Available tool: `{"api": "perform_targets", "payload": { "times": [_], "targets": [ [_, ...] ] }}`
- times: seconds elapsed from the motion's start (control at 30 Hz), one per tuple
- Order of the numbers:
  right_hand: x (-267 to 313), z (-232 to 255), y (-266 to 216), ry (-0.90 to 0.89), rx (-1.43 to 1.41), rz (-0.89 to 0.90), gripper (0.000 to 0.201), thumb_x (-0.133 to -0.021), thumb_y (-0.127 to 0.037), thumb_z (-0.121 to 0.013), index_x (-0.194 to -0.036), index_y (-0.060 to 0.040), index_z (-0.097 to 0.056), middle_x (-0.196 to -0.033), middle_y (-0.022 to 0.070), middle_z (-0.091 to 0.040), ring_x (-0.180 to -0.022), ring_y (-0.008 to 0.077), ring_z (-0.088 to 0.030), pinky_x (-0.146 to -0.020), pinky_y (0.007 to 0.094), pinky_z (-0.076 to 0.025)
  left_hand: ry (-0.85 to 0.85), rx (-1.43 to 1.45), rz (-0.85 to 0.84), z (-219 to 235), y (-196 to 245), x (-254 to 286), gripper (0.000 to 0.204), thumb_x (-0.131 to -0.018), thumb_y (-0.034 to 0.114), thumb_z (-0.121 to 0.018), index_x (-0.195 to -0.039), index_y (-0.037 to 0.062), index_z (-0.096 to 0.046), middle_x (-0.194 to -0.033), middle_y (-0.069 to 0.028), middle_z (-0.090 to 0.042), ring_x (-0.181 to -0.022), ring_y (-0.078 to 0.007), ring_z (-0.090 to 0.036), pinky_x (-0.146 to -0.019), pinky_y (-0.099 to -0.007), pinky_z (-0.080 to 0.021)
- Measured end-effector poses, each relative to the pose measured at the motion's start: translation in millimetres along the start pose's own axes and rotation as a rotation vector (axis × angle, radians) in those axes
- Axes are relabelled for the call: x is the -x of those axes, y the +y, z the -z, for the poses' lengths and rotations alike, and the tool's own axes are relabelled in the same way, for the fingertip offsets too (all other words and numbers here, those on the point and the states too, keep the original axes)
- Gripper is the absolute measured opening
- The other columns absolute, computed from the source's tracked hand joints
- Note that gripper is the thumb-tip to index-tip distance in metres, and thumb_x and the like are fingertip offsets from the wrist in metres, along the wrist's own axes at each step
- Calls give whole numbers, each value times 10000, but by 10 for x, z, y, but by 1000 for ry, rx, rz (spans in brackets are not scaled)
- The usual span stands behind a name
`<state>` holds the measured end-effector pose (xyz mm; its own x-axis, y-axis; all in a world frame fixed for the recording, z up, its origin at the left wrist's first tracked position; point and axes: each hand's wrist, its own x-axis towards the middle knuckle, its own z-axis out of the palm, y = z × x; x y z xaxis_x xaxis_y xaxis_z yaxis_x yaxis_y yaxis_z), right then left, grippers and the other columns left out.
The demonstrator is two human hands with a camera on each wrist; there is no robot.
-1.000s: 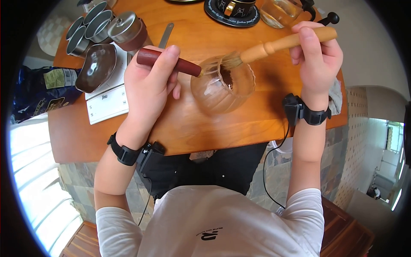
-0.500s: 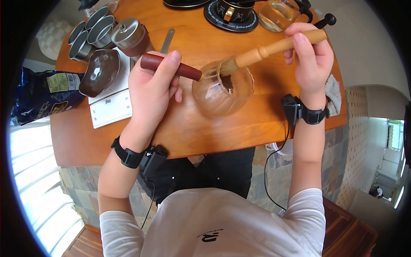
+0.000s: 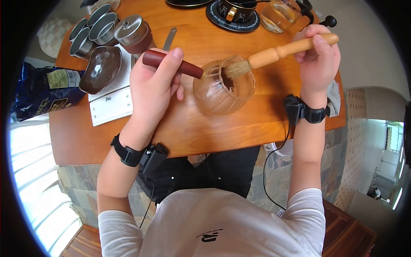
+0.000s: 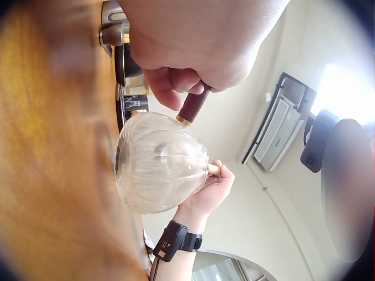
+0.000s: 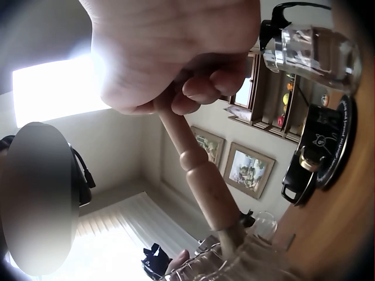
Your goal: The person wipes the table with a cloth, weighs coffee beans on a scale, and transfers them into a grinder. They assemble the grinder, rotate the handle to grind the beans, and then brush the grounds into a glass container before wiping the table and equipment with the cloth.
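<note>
My left hand grips the dark red wooden handle of a ribbed, rounded glass pot. The pot leans with its scalloped mouth to the right, and dark brown grounds show inside. My right hand pinches the pale turned handle of a brush. The brush's tan bristles lie at the pot's mouth. From the right wrist, the brush points down to the wavy rim. In the left wrist view, the pot is close over the tabletop.
To the left stand a white scale, a dark brown dish, a metal canister with a brown band and several metal cups. A black cup and saucer and a glass jug are at the back.
The brush swung left and further into the pot's mouth, then came back right, so more of its bristles show now. The left hand and pot have barely moved.
</note>
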<state>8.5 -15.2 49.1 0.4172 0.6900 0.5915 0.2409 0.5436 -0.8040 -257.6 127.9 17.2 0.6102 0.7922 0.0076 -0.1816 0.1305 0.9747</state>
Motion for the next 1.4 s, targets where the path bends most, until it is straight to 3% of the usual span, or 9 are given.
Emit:
{"api": "perform_targets", "payload": {
  "times": [0.1,0.47,0.57,0.83,0.9,1.0,1.17,1.23,1.4],
  "targets": [
    [37,-33,13,106,306,-37,176,-953,-133,-523,-1005,13,-607,-778,77,-583,-619,114,-514,-547,231,-423,3,-10,-6,-7,-14,-7,315,-959,273,-661,-845,13,-525,-605,-20,-506,-450,-69,-450,-412,-241,-429],
    [60,-38,-23,65,74,-13,140,-928,-116,-591,-918,10,-651,-770,68,-616,-525,85,-488,-469,230,-396,56,9,7,-31,-1,-2,297,-960,264,-658,-859,16,-530,-613,-22,-507,-451,-68,-441,-413,-238,-423],
    [130,-160,-24,126,344,16,120,-900,-95,-613,-876,15,-656,-793,78,-630,-530,77,-492,-474,224,-398,47,5,8,-11,-22,-14,265,-970,245,-639,-866,25,-535,-615,-26,-509,-447,-70,-436,-409,-234,-406],
    [222,-234,-142,-132,272,157,118,-826,-53,-618,-890,39,-654,-838,98,-655,-615,116,-529,-562,251,-422,5,112,-5,51,-95,-21,162,-973,152,-600,-884,26,-549,-617,-49,-500,-428,-96,-398,-410,-268,-403],
    [161,-276,-120,-399,362,364,115,-812,-34,-629,-896,40,-653,-826,101,-654,-624,134,-538,-571,263,-429,-11,101,-6,64,-105,-20,159,-982,150,-574,-883,27,-550,-623,-58,-497,-429,-102,-388,-411,-276,-403],
    [114,-528,9,-287,273,480,107,-819,-101,-708,-824,-13,-647,-701,64,-659,-537,100,-588,-490,231,-452,-19,79,-15,91,-104,-22,161,-987,159,-540,-884,36,-544,-624,-60,-484,-429,-109,-378,-410,-279,-395],
    [45,-482,18,-278,34,460,106,-758,-48,-729,-830,-49,-651,-687,59,-646,-535,167,-598,-496,246,-459,15,49,-13,105,-95,-43,177,-983,185,-533,-867,53,-525,-598,-52,-459,-418,-112,-363,-404,-285,-382],
    [31,-463,-209,-535,242,233,110,-746,-35,-732,-814,-39,-646,-684,63,-646,-535,167,-598,-499,241,-461,24,34,-1,111,-84,-48,181,-982,190,-535,-863,54,-522,-592,-50,-455,-413,-112,-360,-402,-287,-381],
    [92,-428,-151,-441,270,298,106,-747,-29,-730,-808,-33,-644,-684,61,-649,-537,154,-598,-498,238,-461,-5,15,-5,131,-80,-50,193,-977,207,-547,-860,56,-519,-586,-50,-456,-407,-114,-361,-399,-289,-382]
  ]
}}
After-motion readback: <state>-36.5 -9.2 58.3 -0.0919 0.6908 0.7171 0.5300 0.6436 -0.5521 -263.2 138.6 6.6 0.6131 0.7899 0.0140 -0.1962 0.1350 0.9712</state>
